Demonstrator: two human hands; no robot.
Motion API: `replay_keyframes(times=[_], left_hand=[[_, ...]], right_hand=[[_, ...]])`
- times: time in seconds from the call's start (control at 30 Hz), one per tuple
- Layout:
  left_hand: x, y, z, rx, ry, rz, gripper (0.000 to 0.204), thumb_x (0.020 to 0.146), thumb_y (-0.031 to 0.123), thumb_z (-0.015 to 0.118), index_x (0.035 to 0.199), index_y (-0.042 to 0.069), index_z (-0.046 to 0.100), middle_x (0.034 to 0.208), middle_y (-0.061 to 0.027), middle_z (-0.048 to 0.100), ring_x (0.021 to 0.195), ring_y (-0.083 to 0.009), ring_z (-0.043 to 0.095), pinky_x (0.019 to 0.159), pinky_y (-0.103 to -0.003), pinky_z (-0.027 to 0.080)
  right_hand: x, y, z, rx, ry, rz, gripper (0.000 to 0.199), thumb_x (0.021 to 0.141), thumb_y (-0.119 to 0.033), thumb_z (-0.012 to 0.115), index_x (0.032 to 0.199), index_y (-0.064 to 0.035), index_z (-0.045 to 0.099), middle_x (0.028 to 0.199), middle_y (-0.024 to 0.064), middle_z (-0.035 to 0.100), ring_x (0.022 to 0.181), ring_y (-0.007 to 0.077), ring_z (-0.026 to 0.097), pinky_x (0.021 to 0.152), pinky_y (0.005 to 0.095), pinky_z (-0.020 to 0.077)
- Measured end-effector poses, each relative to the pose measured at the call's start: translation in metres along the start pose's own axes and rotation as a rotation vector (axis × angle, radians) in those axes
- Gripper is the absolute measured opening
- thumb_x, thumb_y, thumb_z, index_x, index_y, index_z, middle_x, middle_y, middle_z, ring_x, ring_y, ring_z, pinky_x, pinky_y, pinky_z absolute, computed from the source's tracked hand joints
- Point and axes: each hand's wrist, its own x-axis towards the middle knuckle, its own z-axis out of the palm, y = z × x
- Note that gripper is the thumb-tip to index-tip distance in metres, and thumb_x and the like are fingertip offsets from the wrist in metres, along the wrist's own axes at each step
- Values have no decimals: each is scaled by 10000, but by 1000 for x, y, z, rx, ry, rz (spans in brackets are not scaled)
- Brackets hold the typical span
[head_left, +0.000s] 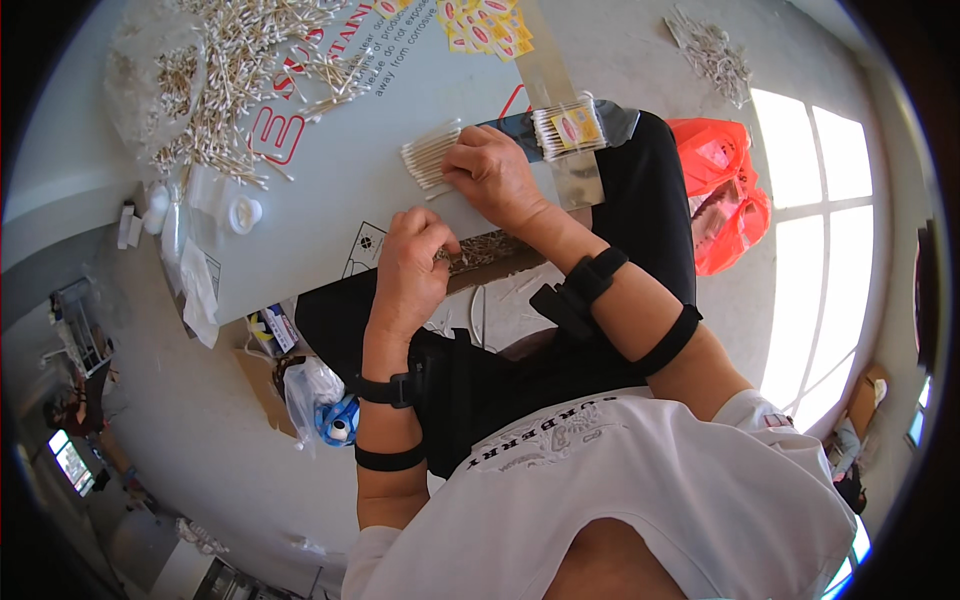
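A neat row of cotton swabs [428, 160] lies on the grey-white tabletop. My right hand [495, 178] is closed, its fingertips against the right end of that row; what they pinch is hidden. Nearer to me, at the table's front edge, my left hand [408, 268] is closed with its fingers curled. Something small shows at its fingertips, too small to make out. To the right of my right hand sits a clear pack of swabs [574, 127] with a yellow label, on a dark strip.
A big loose heap of cotton swabs [215, 85] covers the far left of the table. Yellow labels [487, 27] lie at the back. On the left are a white round lid [244, 213] and tissue [199, 290]. A red plastic bag [716, 190] stands right of my leg.
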Motion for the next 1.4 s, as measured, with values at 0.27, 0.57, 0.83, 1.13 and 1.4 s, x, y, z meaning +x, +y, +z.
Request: replay_keyframes(times=[0.27,0.57,0.83,1.13,1.4], left_hand=[[21,-11,-9,244,378,-22,469,688,1,746,1129,22,589,1232,-175,545,1169,-346,502,962,-429,435],[74,-36,38,-473,695,5,546,1024,229,462,1485,-10,295,1536,-186,313,1426,-310,305,1170,-402,239],[83,-36,44,-464,692,-5,438,1022,258,475,1372,-4,461,1354,-162,518,1276,-282,477,1092,-392,344],[54,-29,32,375,340,58,735,827,262,714,1439,28,380,1438,-186,414,1369,-359,358,1140,-532,233],[51,-27,38,418,342,52,777,836,272,702,1477,44,326,1533,-185,302,1444,-344,251,1171,-536,168]], right_hand=[[-2,2,-11,299,1,279,117,810,-66,683,924,-42,687,915,48,612,850,180,608,755,307,487],[6,5,5,599,335,228,305,988,-67,497,1277,21,536,1370,193,508,1271,277,498,1062,324,376],[3,-2,20,559,264,246,332,1010,-79,480,1326,12,527,1370,143,526,1257,209,504,1060,296,380],[8,17,-12,590,209,336,319,1003,-74,489,1302,18,546,1296,108,563,1196,169,530,1025,281,413],[-3,-5,6,695,331,301,300,1008,-118,492,1258,34,555,1328,156,554,1251,241,505,1061,316,376]])
